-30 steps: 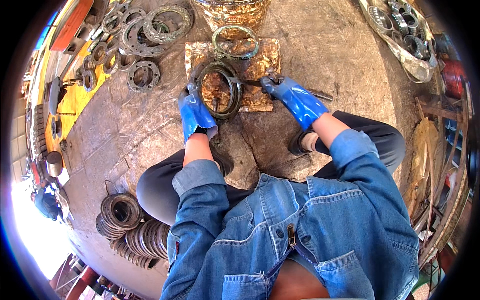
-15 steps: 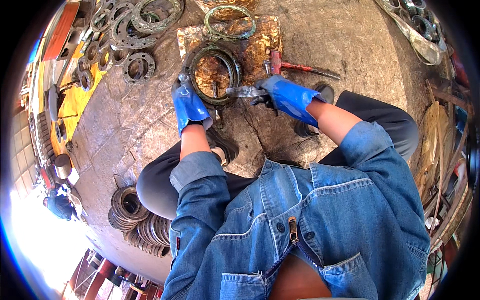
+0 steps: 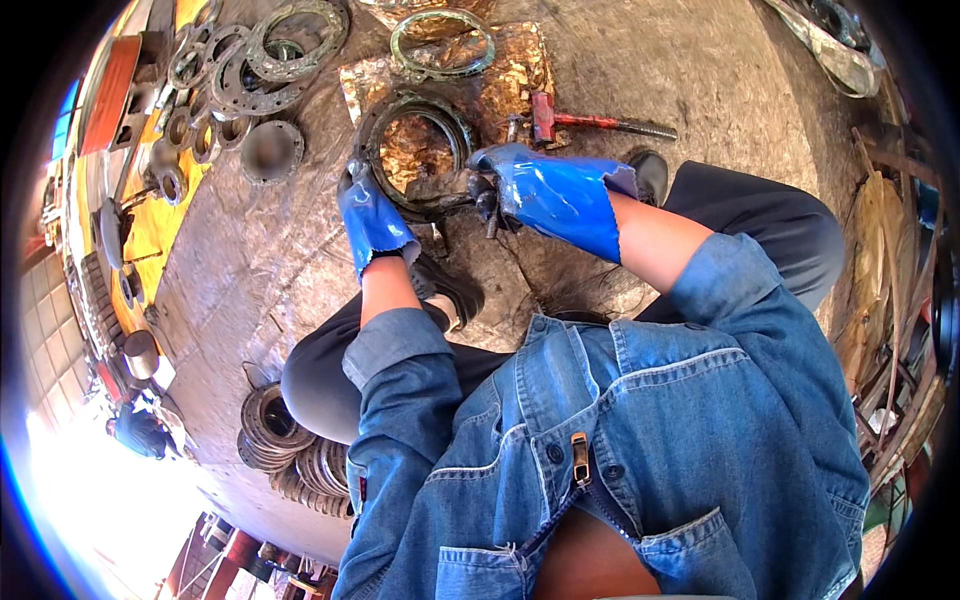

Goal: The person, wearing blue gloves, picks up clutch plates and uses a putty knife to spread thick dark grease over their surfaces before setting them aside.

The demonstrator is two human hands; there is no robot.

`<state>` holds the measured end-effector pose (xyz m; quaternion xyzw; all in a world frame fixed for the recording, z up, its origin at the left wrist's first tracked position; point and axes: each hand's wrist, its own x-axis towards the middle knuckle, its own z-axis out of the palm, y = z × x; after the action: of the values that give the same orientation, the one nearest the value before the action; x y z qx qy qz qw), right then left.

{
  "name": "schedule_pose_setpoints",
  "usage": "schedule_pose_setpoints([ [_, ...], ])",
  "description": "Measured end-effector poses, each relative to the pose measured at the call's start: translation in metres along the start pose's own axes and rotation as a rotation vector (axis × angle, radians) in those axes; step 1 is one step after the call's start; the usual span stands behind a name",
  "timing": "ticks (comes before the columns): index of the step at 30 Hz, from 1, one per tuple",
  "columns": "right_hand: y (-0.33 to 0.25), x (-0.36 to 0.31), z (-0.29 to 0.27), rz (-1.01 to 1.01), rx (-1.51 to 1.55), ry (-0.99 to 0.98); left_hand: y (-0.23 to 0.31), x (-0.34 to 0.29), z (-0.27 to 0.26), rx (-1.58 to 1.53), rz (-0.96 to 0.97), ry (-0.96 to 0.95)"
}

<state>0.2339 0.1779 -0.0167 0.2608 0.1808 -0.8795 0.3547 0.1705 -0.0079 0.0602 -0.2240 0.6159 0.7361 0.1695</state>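
Note:
A thick dark metal ring stands tilted against a stained golden-brown block in front of me. My left hand, in a blue glove, is closed on the ring's left edge. At its lower right rim is my right hand, gloved alike and closed round a flat dark metal tool. The tool's far end meets the lower part of the ring; its exact shape is mostly hidden by the glove. A thinner greenish ring lies on the block behind.
A hammer with a red head lies right of the block, its handle pointing right. Several flanges are heaped at the upper left. Stacked rings stand beside my left knee. My shoe is near the hammer handle.
My right hand has moved left and turned, bringing the tool from beside the ring onto its lower right rim. The left hand keeps its hold. The whole view has shifted slightly.

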Motion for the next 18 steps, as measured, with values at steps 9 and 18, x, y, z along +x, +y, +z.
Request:
schedule_pose_setpoints([
  [9,-0.011,0.031,-0.026,-0.201,0.086,-0.493,-0.013,0.018,-0.014,0.056,0.084,-0.074],
  [18,-0.060,-0.039,0.014,-0.413,0.301,0.217,0.006,-0.013,0.004,-0.048,0.031,-0.026],
])
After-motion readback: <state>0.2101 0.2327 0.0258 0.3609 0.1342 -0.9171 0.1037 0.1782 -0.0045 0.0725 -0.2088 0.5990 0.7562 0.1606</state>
